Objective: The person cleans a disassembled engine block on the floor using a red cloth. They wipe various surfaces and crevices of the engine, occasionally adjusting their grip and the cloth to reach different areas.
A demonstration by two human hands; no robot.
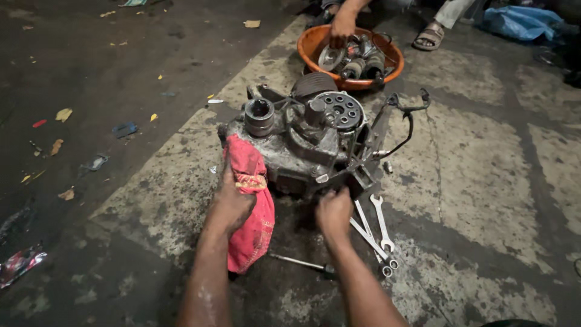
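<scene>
Left hand (233, 203) clamped the red cloth rag (249, 206) against the greasy grey metal engine block (302, 142), steadying it (slippery casing); right hand (334, 212) closed on its near edge, beside steel spanners (378, 233).

Stained, oil-dark concrete floor (484, 181), paler where worn. Directly on it: a greasy engine block (308, 142) at the middle; two combination wrenches (378, 227) just beside its near right corner; a thin metal rod (299, 262) nearer the camera; an orange basin (308, 42) of metal parts beyond the engine; a blue plastic bag (520, 21) at far right; scattered scraps of paper and wrappers (63, 115) across the dark left side.
</scene>
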